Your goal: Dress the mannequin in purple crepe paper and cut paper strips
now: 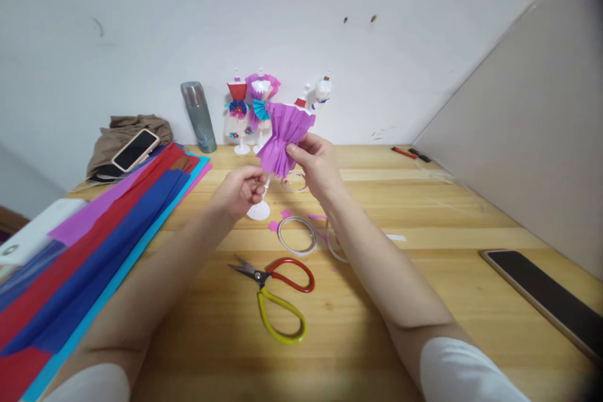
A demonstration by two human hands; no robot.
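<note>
In front of me a small white dress form wears a pleated purple crepe-paper dress point(286, 132), pinched at the waist and flared above and below. The form leans to the right, and its round white base point(259, 210) shows below. My right hand point(321, 163) grips the dress at its waist from the right, thumb in front. Beside the lower hem, near the stand's pole, my left hand point(244, 191) has its fingers curled together; whether anything is between them I cannot make out. Scissors point(259, 276) with one red and one yellow handle lie spread below.
Tape rolls point(297, 236) and purple scraps point(274, 226) lie under my hands. Dressed forms point(238, 110) stand by the wall, near a bottle point(198, 118). Crepe-paper sheets point(94, 251) and a phone point(135, 150) are left; a larger dark-screened device point(541, 301) is right.
</note>
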